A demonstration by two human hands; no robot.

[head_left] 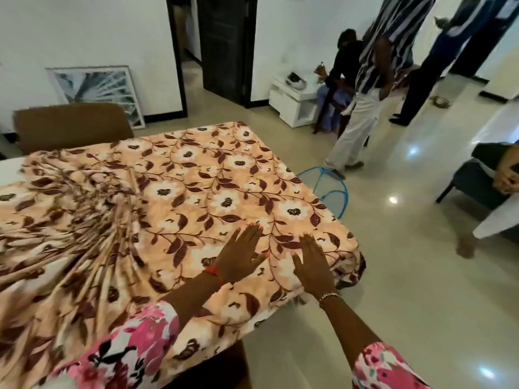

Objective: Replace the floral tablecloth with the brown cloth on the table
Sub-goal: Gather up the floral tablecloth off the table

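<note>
The floral tablecloth (196, 189), peach with white flowers and brown leaves, covers the table. It lies smooth on the right half and is bunched into folds on the left half. My left hand (241, 254) rests flat on the cloth near the table's near right corner, fingers spread. Just to its right, my right hand (314, 265) also lies flat on the cloth, close to the edge. Neither hand grips anything. A bare white strip of the table (9, 169) shows at the far left. No brown cloth is in view.
A brown chair (70, 124) stands behind the table and another chair's edge (224, 372) is under my arms. A blue mesh basket (328, 183) sits on the floor right of the table. Several people (373, 80) stand beyond, near a white side table (292, 102).
</note>
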